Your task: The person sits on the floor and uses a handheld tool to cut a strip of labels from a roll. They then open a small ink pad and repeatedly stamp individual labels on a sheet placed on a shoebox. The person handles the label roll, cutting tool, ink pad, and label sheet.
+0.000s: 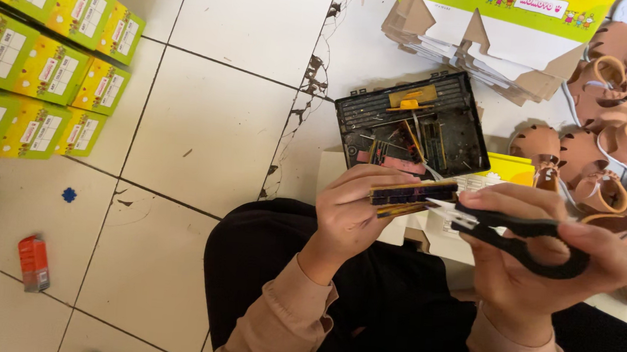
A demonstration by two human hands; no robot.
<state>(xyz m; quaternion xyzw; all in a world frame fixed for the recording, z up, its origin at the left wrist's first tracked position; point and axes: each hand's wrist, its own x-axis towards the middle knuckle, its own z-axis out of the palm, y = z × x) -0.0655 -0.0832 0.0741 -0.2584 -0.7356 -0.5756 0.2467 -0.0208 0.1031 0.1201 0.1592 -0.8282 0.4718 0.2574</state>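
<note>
My left hand grips a flat stack of dark strips with yellow edges, held level above my lap. My right hand holds black-handled scissors, fingers through the loops, with the blade tips touching the right end of the strip stack. Right behind both hands a black open tray lies on the floor, holding thin rods, a yellow clip and pink pieces.
Yellow-green boxes are stacked at the left. Flattened cartons lie at the top right. Brown sandals pile up at the right. A small red packet and a blue speck lie on the white tiled floor.
</note>
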